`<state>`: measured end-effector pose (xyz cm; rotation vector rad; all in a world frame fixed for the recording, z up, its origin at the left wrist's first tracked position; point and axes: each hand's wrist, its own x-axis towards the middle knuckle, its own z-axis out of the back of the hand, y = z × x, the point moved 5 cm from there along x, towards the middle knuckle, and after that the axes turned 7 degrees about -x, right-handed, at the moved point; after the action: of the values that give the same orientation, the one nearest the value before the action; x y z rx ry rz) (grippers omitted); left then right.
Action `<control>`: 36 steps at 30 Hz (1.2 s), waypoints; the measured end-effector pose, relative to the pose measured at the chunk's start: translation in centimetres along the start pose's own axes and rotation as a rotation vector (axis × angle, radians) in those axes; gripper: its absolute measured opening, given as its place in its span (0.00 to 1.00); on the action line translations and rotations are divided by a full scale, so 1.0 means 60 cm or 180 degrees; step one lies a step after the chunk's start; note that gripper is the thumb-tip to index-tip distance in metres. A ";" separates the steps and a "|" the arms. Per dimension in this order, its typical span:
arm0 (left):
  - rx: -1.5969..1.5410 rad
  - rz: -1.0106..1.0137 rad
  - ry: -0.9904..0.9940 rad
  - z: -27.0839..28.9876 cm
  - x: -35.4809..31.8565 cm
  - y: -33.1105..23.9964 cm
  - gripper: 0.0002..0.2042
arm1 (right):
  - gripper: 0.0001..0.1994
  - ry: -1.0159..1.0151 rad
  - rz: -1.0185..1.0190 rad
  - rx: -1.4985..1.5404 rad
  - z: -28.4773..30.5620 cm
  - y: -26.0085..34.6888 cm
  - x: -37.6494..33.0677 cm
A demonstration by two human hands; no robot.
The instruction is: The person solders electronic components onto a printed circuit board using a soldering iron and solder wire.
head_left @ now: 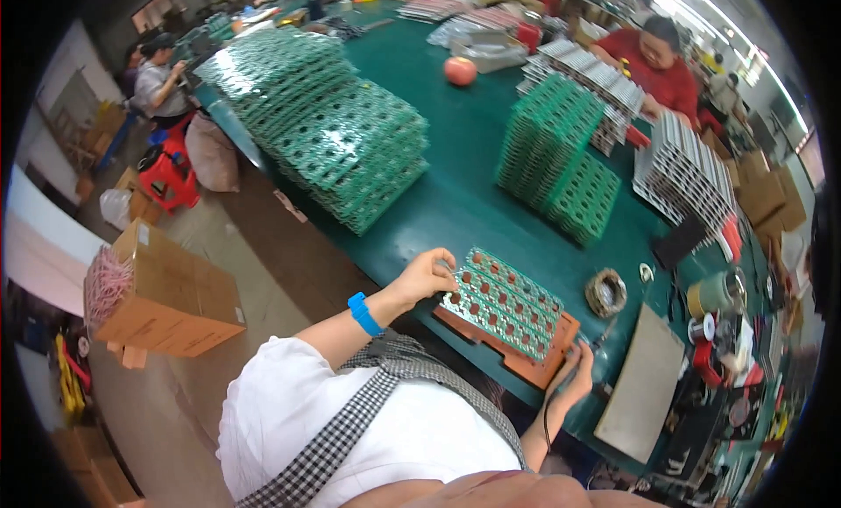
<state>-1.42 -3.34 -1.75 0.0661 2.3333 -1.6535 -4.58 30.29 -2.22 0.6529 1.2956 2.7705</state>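
1. White shirt point(429, 429) & checked apron strap point(324, 438) were nearest, by the near edge of the bench point(420, 210).
2. Green circuit board point(504, 302) lay on an orange-brown fixture point(565, 346) at that near edge.
3. L hand point(425, 280): thumb & fingertips drawn tog. at the board's L end; couldn't tell if they pinched it or sth. small.
4. R hand point(574, 375): fingers closed round a slim corded tool point(598, 342), nr fixture's R end.
5. Wire-like coil point(605, 292) sat just beyond; grey panel point(641, 385) lay R of it, reaching the near edge.
6. Green board stacks point(350, 149) stood twd the bench's L edge.
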 end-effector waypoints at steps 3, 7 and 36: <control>-0.0535 -0.0158 -0.0268 0.030 -0.054 -0.067 0.13 | 0.08 0.0173 -0.0049 0.0114 0.004 0.028 -0.003; -0.0502 -0.1686 -0.1336 0.110 -0.122 -0.221 0.11 | 0.08 0.0202 0.0000 -0.0003 0.010 0.032 -0.005; -0.0786 -0.3014 -0.3039 0.292 -0.122 -0.249 0.07 | 0.14 0.0085 0.0737 -0.0178 -0.119 0.069 0.361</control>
<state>6.16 -23.88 8.44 -1.6728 1.7719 -1.1718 -26.34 26.39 4.66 0.8134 1.2134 2.9944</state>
